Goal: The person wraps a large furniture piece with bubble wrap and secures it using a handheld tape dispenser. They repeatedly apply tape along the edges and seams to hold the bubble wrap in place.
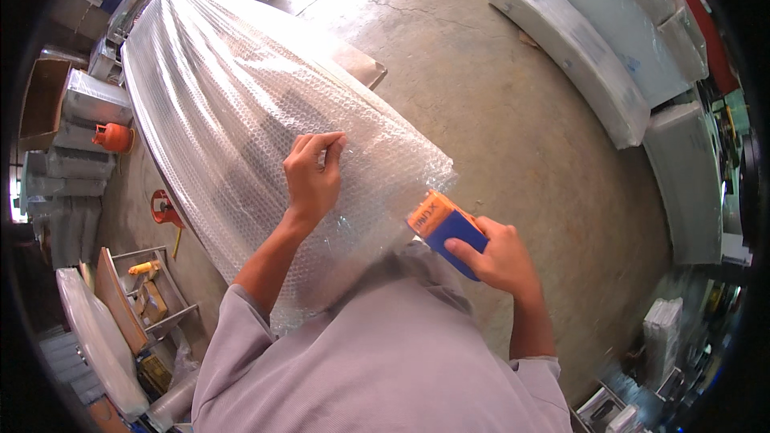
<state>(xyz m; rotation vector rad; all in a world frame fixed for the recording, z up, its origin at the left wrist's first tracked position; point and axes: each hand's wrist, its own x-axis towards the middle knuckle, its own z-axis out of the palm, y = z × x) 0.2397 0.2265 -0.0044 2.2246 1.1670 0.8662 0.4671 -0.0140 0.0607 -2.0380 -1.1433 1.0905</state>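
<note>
From the head view, the bubble wrap (216, 112) stretches from near the person away to the far left, over something bulky. I'd judge it light, soft and slippery, its bubbles easily popped, best taken by the loose edge on the right. Over it, the left hand (311, 180) has thumb and forefinger pinched together; I can't tell whether anything thin is between them. Just right of the sheet, the right hand (497, 256) grips a blue-and-orange block (449, 232), probably stiff and light, handiest by its sides. Off left stands a cardboard box (44, 100), contents hidden; nearer, a metal frame (171, 318) holds a small brown carton (151, 302) and a yellow object (144, 268).
</note>
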